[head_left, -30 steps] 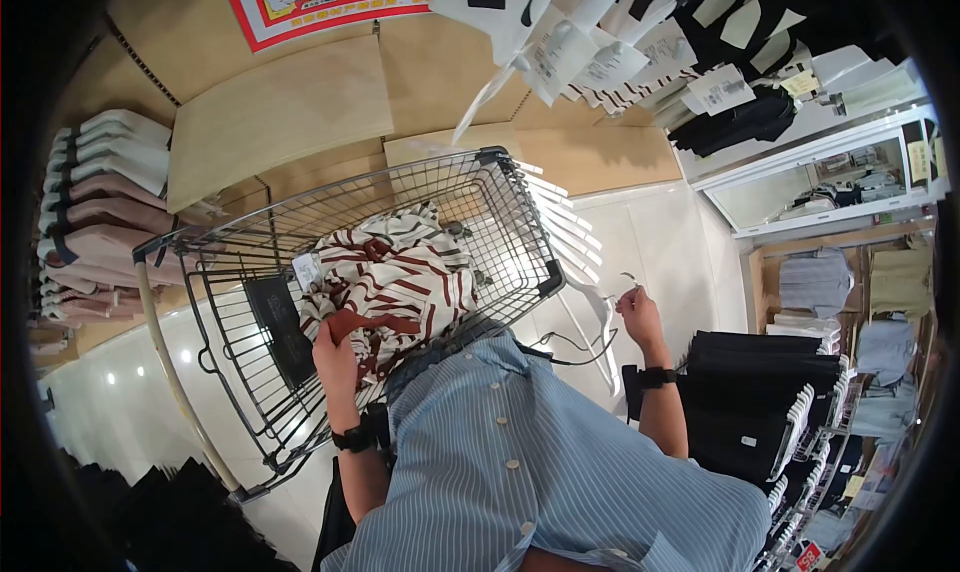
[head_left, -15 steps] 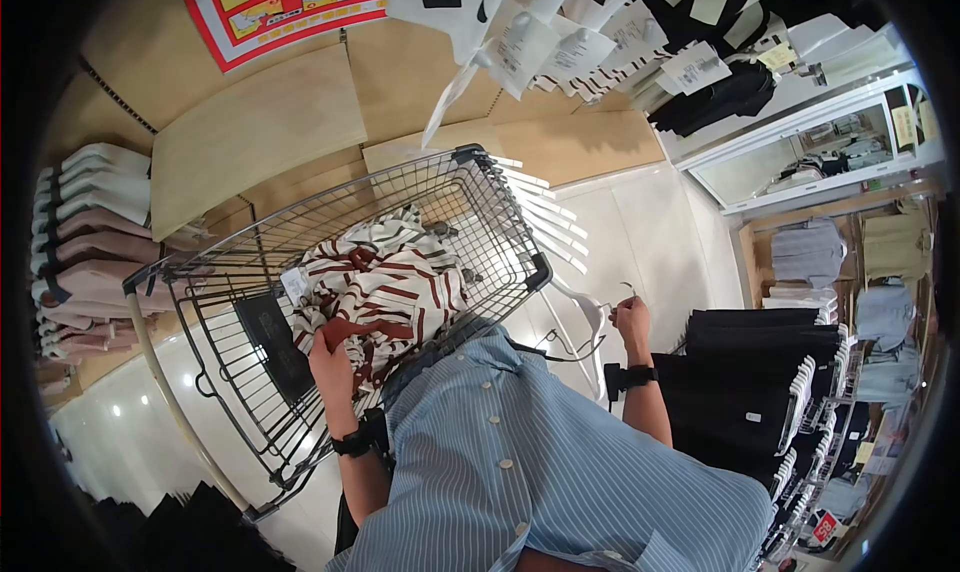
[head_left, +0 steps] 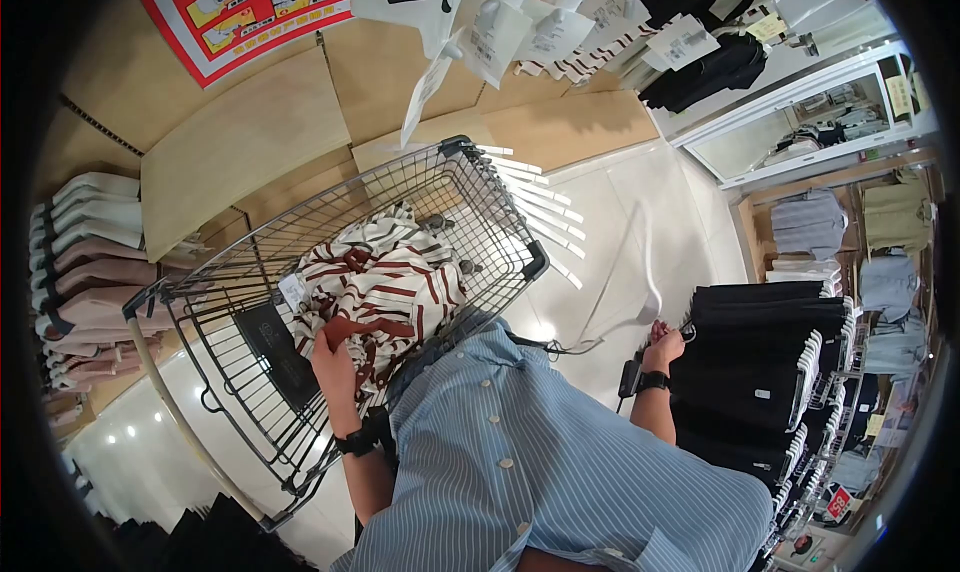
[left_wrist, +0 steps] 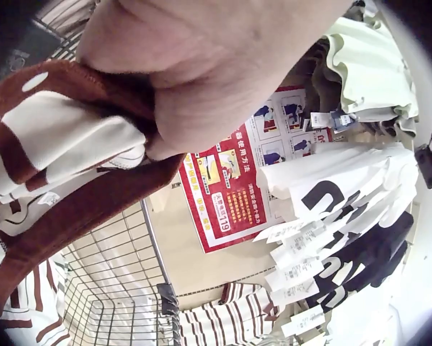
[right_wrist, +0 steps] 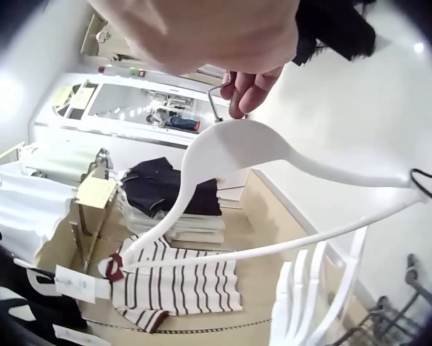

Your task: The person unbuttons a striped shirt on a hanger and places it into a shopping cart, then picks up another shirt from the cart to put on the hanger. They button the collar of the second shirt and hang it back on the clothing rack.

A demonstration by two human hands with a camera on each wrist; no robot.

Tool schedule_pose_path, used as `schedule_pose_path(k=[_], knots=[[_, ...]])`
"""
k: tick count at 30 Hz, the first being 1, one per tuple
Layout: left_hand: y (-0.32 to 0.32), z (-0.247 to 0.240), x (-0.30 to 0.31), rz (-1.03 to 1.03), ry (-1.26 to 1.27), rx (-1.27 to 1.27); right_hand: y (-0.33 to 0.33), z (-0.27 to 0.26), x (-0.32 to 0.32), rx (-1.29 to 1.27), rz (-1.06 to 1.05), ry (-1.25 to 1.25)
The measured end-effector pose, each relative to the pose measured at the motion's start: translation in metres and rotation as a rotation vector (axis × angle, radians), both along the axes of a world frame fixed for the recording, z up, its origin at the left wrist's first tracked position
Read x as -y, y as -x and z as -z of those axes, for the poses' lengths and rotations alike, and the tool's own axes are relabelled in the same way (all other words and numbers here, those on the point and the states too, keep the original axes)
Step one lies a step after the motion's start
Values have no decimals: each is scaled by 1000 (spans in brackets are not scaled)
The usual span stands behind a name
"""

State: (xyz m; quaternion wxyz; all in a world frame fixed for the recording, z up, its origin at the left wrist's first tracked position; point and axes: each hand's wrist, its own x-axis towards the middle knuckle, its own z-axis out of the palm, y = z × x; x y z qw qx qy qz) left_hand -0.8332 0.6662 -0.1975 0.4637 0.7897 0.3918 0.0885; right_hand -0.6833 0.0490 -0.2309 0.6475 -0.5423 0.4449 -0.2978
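Note:
A cream shirt (head_left: pixel 415 277) with dark brown stripes lies bunched in a wire shopping cart (head_left: pixel 538 262). My left hand (head_left: pixel 335 370) pinches its brown collar (left_wrist: pixel 79 209), and in the left wrist view a white button shows on the brown band. Off to the right of the cart, my right hand (head_left: pixel 663 350) grips a white hanger (right_wrist: pixel 223 151) by its metal hook (right_wrist: pixel 214 104). The hanger, blurred in the head view, carries no garment. A thin dark cord (right_wrist: pixel 426 176) overlaps one end of it.
Several white hangers (head_left: pixel 535 197) hang on the cart's far end. Black garments (head_left: pixel 755 372) crowd a rack just right of my right hand. Tagged shirts (head_left: pixel 490 37) hang overhead, with pink and white ones (head_left: pixel 95 252) at left. A wooden shelf (head_left: pixel 245 152) stands behind the cart.
My right hand has moved right and down towards the black garments, and the hanger has swung up and outward with it. The left hand keeps its hold on the collar.

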Motion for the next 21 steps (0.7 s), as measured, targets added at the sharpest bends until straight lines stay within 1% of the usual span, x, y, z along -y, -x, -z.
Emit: schedule_pose_path(k=[1,4,8,9,10,12,13,14,16,17,18,19,20,21], knots=[[0,-2,0,9,9,0,-1,-2,4,15,-7,-44],[0,0,-2,9,23,28,-14,-9,9,222,-36,-209],[2,-1,-1,-18,15,21,-44,0,31,342,-63,-263],[4,0,-1,-23,13,23,-50,-7,29,377,-122,-267],[5,0,-1,-27,11,26,-57,-19,23,397,-186,-211],[6,-11,-1,-56,27,71,-72,-68,-17,434,-321,-98],[6,-17,0,-72,31,92,-78,-94,-43,425,-393,14],[4,-20,0,-107,77,198,-84,-122,-76,417,-466,123],[-2,-25,-1,-175,156,411,-88,-177,-145,410,-666,227],[-5,-39,-2,-135,196,396,-88,-193,-177,384,-758,322],[-9,-56,-2,-94,238,384,-83,-206,-212,340,-847,427],[-14,-63,1,-46,257,431,-82,-202,-237,371,-991,462],[-19,-64,2,14,147,440,-79,-195,-267,444,-1082,378],[-22,-65,3,38,183,414,-78,-182,-288,392,-1170,409]])
